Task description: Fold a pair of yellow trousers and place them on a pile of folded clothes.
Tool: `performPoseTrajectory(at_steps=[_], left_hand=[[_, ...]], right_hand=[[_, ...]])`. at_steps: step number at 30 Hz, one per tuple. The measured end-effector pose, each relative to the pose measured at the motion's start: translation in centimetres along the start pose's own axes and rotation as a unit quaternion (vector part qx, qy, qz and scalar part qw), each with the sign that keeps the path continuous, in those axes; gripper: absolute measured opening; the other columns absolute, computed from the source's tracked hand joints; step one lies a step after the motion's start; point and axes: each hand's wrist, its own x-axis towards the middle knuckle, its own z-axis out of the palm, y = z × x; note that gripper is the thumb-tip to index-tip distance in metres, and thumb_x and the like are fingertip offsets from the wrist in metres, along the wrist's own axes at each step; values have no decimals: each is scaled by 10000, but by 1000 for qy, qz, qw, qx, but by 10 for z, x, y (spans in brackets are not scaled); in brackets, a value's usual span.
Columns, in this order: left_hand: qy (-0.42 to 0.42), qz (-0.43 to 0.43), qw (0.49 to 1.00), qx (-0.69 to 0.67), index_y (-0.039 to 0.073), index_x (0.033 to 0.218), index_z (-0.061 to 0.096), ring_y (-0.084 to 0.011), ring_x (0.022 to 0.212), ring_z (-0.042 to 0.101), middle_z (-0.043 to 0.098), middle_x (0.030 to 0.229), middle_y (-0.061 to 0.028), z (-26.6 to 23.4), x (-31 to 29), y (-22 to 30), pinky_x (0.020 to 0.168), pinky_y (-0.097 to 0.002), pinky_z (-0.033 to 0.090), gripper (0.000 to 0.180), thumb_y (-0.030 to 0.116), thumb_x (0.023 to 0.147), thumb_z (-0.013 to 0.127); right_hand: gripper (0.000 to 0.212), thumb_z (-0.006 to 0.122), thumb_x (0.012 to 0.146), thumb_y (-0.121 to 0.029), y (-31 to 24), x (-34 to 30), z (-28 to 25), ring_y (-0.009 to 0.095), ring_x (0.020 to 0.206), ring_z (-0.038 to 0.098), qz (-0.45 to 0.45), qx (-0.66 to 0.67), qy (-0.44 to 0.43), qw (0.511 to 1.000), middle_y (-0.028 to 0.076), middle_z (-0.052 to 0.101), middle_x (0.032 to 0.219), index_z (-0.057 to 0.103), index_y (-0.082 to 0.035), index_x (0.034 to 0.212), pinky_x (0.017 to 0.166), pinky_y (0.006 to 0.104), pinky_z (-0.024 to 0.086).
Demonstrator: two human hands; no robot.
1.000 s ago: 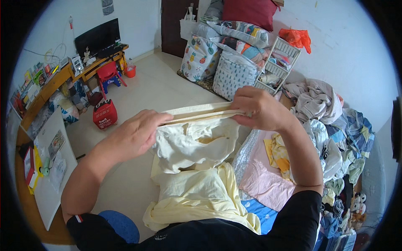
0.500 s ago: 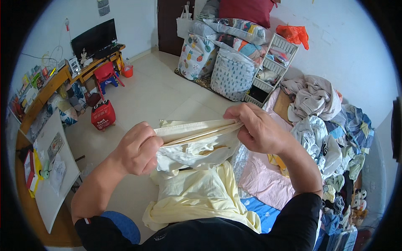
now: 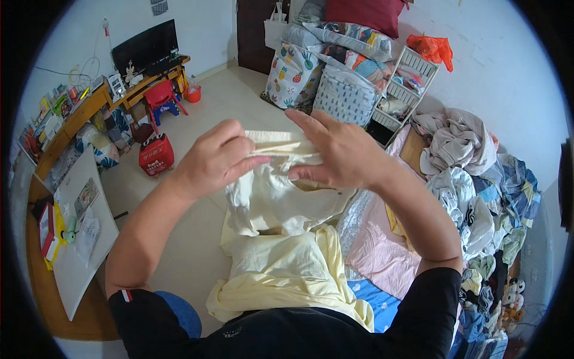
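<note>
I hold up cream-coloured pants (image 3: 287, 197) by the waistband in front of me, and the rest of the cloth hangs down. My left hand (image 3: 221, 157) is closed on the left end of the waistband, thumb lying along its near side. At the other end, my right hand (image 3: 338, 149) has its thumb and forefinger stretched apart, with the band's end between them against the palm. A small button shows on the hanging cloth below that hand. Beneath the pants, a pale yellow cloth (image 3: 281, 263) lies bunched across my lap.
To my right are a pink cloth (image 3: 382, 245) and a long heap of clothes (image 3: 460, 197). Stuffed storage bags (image 3: 344, 96) and a white drawer rack (image 3: 406, 84) stand ahead. On the left are a white board (image 3: 84, 233), a red stool (image 3: 156, 154) and a desk (image 3: 78, 122).
My hands have come closer together and the waistband between them has shortened. The right hand has moved left and its fingers have spread; more of the pants now hangs below.
</note>
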Motion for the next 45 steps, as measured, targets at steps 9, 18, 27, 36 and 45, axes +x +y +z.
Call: performPoseTrajectory(at_steps=[9,18,27,36,45], left_hand=[[-30,186,982,-1,27,799,557,-204,670,496,483,863,-55,-7,-30,46,550,-328,457,169,56,722,705],[-67,239,961,-125,47,928,531,-177,764,449,454,952,-15,12,-80,109,673,-319,466,221,46,722,610],[-57,228,963,-136,91,942,511,-164,775,459,460,982,15,16,-101,125,687,-312,482,202,82,763,604],[-117,190,958,-180,125,1054,509,-149,745,457,500,1061,-45,7,-97,128,617,-261,453,282,131,800,631],[-102,63,983,-142,90,1027,567,-141,640,445,496,867,-33,-10,-88,133,550,-236,419,276,110,770,666]], right_hand=[[410,762,720,-330,-18,-35,-15,360,839,602,-55,112,-133,983,153,556,868,585,-1,890,736,431,494],[339,685,862,-327,-36,-101,24,305,755,579,-21,412,-391,823,126,545,822,554,-15,890,644,368,456],[334,612,866,-314,-85,-127,31,377,727,623,17,331,-372,867,184,598,755,553,14,844,662,436,498],[174,602,773,-138,-94,-140,22,318,638,641,-11,182,-360,915,140,579,699,542,13,833,586,420,518],[145,587,721,-133,-106,-159,22,190,575,568,-181,170,-200,948,63,491,692,502,-39,791,499,316,472]])
